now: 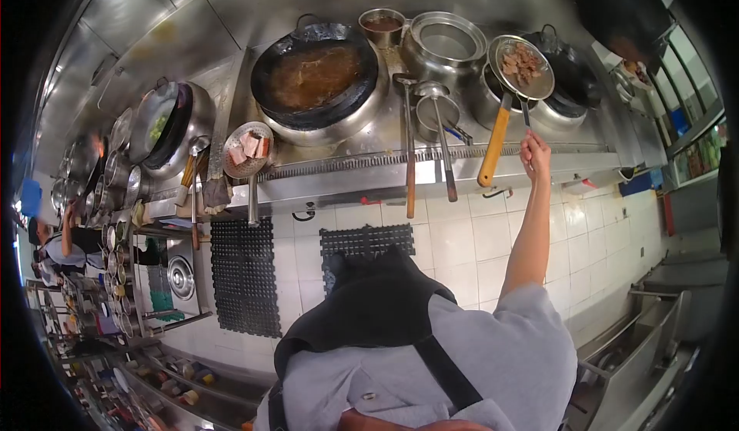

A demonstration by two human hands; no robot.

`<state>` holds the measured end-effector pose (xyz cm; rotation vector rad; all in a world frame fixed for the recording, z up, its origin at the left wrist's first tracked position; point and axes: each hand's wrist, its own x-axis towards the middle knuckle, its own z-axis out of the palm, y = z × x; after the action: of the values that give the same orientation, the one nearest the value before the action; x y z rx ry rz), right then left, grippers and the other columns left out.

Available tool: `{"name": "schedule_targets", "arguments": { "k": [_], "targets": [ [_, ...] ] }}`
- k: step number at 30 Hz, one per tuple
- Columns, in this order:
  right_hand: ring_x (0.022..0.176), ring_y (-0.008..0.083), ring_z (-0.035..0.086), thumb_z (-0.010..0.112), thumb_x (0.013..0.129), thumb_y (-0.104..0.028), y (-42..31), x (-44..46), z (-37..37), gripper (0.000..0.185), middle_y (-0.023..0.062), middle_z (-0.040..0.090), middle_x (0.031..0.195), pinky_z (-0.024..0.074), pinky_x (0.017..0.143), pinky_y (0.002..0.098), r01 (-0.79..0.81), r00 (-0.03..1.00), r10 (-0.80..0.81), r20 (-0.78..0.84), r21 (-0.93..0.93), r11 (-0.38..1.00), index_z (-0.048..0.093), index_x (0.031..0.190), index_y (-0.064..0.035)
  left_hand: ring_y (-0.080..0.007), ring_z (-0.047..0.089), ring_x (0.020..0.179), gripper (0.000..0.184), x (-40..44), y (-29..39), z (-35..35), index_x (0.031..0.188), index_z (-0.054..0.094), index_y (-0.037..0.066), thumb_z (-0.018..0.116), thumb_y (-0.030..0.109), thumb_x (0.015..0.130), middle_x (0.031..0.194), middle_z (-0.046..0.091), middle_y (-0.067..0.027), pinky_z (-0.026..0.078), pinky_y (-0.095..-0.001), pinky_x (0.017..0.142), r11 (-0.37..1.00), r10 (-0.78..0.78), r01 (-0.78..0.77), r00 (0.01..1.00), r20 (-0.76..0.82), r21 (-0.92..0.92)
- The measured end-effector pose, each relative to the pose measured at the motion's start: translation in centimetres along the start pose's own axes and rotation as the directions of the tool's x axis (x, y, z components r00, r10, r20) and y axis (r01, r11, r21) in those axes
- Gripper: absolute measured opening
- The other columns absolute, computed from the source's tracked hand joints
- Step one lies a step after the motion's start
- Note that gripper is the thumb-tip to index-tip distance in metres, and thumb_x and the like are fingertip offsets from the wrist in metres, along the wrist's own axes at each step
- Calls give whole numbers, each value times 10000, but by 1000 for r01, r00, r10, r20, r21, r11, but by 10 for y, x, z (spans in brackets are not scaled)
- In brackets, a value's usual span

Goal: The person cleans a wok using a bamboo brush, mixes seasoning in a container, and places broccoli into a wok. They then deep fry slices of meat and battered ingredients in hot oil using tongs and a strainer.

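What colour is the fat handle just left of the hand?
Yellow-orange. The handle shows best in the head view.

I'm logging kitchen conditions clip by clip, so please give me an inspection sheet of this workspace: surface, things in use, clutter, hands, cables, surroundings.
Surface: steel counter, marked in spots.
Job's things: strainer with browned meat pieces; yellow handle and dark handle below it, which belongs to the strainer unclear.
Clutter: wok of brown liquid; two long-handled tools; perforated scoop with pinkish chunks.
Hands: right hand closed around the dark handle; left hand not in view.
Cables: nothing seen.
Surroundings: tiled floor, black mats, another person far left.
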<state>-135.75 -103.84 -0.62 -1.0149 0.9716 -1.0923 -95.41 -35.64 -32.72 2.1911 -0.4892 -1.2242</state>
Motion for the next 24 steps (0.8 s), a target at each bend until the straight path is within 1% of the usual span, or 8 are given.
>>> {"name": "schedule_targets", "arguments": {
  "k": [3,4,6,10,15,16,20,24],
  "targets": [
    [474,144,507,588,952,-143,-1,17,-32,210,65,585,674,419,437,298,-119,992,107,-62,-250,961,607,1092,13,-199,684,621,315,-4,-14,3,1067,677,-28,672,129,795,778,701,-141,536,-311,535,997,45,-45,999,13,61],
    [521,206,546,598,943,-160,-2,25,-38,213,107,601,689,444,483,342,39,985,-142,-102,-666,745,616,1062,15,-199,684,621,315,-6,-18,4,1068,677,-28,672,129,794,779,701,-141,536,-311,535,996,58,-58,998,10,72],
    [614,330,626,618,925,-194,-6,41,-39,228,190,633,720,493,575,430,111,829,-531,176,-982,-152,635,1003,20,-199,684,621,316,-12,-24,4,1069,677,-27,673,128,793,780,701,-141,536,-310,537,993,75,-75,997,3,96],
    [902,440,651,642,873,-256,-42,39,112,305,291,666,926,513,782,490,528,777,-494,391,-832,172,640,968,33,-199,683,620,319,-26,-28,7,1071,677,-26,675,128,792,782,702,-140,535,-310,540,985,137,-133,990,-28,111],
    [1040,426,633,653,832,-287,113,171,128,434,305,656,1073,509,899,457,570,821,174,544,-802,-181,609,1080,66,-212,692,634,350,-75,10,-2,1122,636,-30,653,84,792,799,697,-152,541,-313,549,996,-72,67,995,-75,-64],
    [1067,402,630,664,822,-295,97,139,142,468,288,656,1102,503,915,435,423,874,280,396,-905,-38,608,1121,60,-218,692,633,360,-92,23,-1,1147,603,-32,634,55,798,803,690,-156,540,-309,538,928,-270,225,956,-118,-295],
    [993,370,621,659,830,-277,119,152,169,428,260,653,1053,493,850,423,591,789,267,553,-802,-84,617,1104,49,-209,701,640,380,-145,-22,-12,1125,639,3,681,103,761,804,710,-142,564,-355,627,948,-242,138,898,-367,-285],
    [920,338,611,654,838,-260,129,146,220,389,232,650,1005,483,784,412,614,786,170,595,-784,-95,625,1087,38,-209,698,643,325,-220,-89,-31,1139,611,23,630,150,841,817,693,-107,501,-313,449,705,-489,46,755,-437,-708]
  ]
}}
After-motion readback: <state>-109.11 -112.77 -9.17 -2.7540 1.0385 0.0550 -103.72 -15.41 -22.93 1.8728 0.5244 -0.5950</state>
